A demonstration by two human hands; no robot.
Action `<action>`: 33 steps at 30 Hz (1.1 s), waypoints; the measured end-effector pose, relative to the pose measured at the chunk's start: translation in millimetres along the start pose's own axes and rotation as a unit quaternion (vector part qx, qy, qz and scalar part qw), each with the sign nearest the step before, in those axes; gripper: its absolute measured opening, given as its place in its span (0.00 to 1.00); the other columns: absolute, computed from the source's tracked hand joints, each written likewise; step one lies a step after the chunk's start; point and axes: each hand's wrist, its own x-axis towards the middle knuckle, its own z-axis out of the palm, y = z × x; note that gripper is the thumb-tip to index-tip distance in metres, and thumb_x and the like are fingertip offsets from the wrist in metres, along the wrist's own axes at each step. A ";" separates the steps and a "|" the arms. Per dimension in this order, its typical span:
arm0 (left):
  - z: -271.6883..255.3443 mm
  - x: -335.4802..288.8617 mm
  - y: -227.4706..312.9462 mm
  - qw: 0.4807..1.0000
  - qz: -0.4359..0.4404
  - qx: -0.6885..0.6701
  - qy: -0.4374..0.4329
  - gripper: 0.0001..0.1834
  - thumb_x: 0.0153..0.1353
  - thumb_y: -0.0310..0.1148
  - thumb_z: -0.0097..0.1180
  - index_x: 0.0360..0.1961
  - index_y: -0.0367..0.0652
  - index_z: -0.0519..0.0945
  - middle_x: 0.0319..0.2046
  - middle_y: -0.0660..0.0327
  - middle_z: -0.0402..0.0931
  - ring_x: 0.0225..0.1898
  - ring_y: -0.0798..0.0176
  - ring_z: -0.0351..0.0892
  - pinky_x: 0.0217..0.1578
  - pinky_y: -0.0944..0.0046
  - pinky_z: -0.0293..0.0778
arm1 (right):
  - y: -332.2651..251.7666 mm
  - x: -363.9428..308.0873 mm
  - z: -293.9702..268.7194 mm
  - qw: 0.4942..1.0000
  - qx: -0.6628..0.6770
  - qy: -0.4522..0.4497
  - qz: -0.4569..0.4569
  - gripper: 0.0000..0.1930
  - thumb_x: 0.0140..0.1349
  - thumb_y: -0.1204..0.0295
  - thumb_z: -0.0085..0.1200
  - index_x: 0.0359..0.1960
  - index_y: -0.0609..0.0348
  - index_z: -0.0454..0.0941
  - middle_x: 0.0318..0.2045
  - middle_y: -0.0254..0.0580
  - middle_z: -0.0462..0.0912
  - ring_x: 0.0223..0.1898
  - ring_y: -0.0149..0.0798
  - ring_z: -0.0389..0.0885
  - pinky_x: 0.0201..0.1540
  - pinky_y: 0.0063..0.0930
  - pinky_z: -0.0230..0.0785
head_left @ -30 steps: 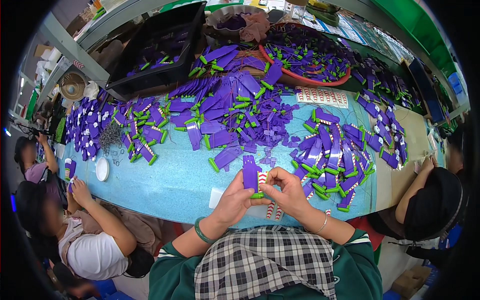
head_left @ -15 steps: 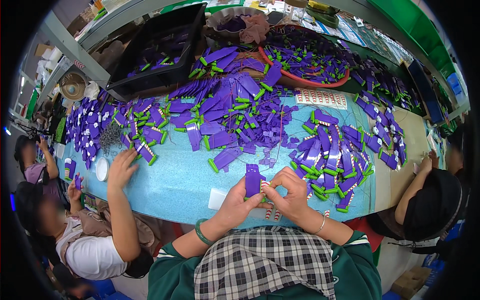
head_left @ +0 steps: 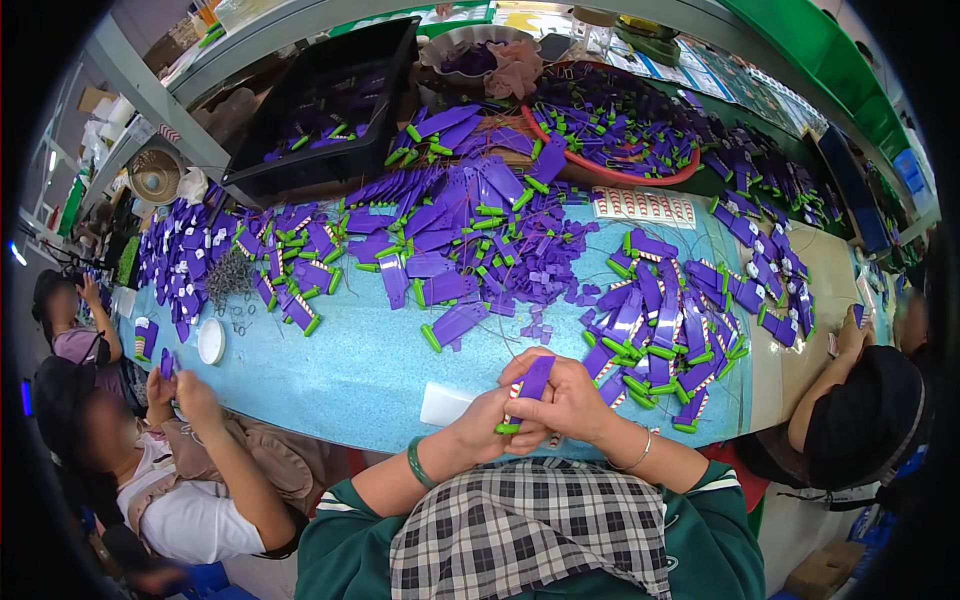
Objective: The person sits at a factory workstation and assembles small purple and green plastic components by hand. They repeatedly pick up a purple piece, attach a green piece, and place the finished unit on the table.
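Near the table's front edge, both my hands hold one flat purple plastic piece (head_left: 535, 377) with a green end and a red-and-white striped strip along its side. My left hand (head_left: 482, 428) grips it from the left, around the green lower end. The thumb of my right hand (head_left: 572, 403) presses on its face, the other fingers curled behind it. A thin wire trails from its upper end. A white card (head_left: 444, 404) lies just beyond my left hand. To the right spreads a pile of similar purple-and-green pieces (head_left: 665, 325), many with striped strips.
Loose purple parts (head_left: 480, 240) heap up mid-table, before a black bin (head_left: 300, 175) and a red basket (head_left: 630, 179). A striped sticker sheet (head_left: 645, 207) lies behind the right pile. A white bowl (head_left: 211, 341) and co-workers (head_left: 185, 490) are to the left; another person (head_left: 850, 410) sits right.
The purple piece has tilted and dropped nearer to me, its upper end now leaning right. My right hand has gone from pinching at the striped strip to pressing its thumb on the piece.
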 end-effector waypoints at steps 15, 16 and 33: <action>33.4 -20.8 46.2 0.275 0.476 0.830 0.089 0.13 0.43 0.27 0.63 0.31 0.42 0.73 0.40 0.54 0.75 0.42 0.50 0.78 0.39 0.56 0.77 | 2.6 1.3 -16.7 0.951 0.291 -0.008 0.104 0.09 0.62 0.71 0.53 0.41 0.63 0.77 0.37 0.31 0.78 0.42 0.24 0.72 0.47 0.24 0.65; 26.9 -18.7 41.3 0.271 0.489 0.824 0.085 0.10 0.42 0.24 0.62 0.26 0.43 0.74 0.40 0.55 0.75 0.43 0.53 0.78 0.38 0.59 0.79 | -10.1 3.5 -14.1 0.943 0.311 0.010 0.116 0.05 0.61 0.72 0.55 0.35 0.60 0.78 0.33 0.27 0.77 0.37 0.21 0.71 0.42 0.21 0.64; 23.6 -18.9 24.7 0.273 0.518 0.811 0.014 0.12 0.41 0.20 0.63 0.31 0.37 0.79 0.37 0.56 0.73 0.37 0.53 0.80 0.31 0.64 0.82 | -5.8 -11.9 -7.4 0.912 0.317 -0.036 0.258 0.14 0.64 0.66 0.54 0.21 0.57 0.77 0.19 0.24 0.73 0.21 0.18 0.65 0.24 0.16 0.57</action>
